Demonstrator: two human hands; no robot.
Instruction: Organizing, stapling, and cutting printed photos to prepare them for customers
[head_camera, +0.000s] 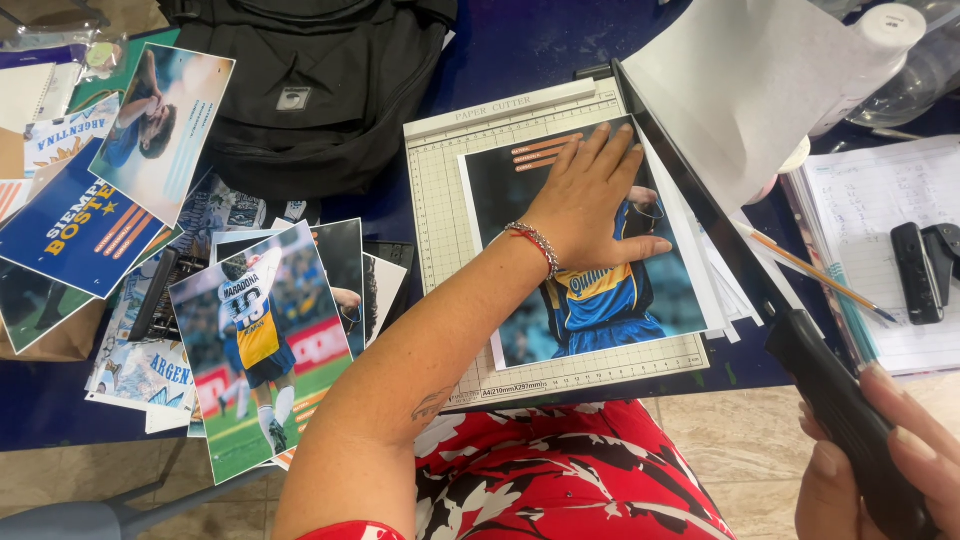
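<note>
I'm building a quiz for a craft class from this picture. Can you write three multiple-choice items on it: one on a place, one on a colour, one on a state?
1. Where does the left hand rest?
A. on the backpack
B. on the photo print on the paper cutter
C. on the notebook

2. What colour is the cutter's handle?
A. black
B. white
C. red

3. How is the cutter's blade arm?
A. lowered flat
B. detached
C. raised

Answers: 1 B, the palm presses flat on the print; 2 A, the right hand grips a black handle; 3 C, the arm angles up off the board's edge.
</note>
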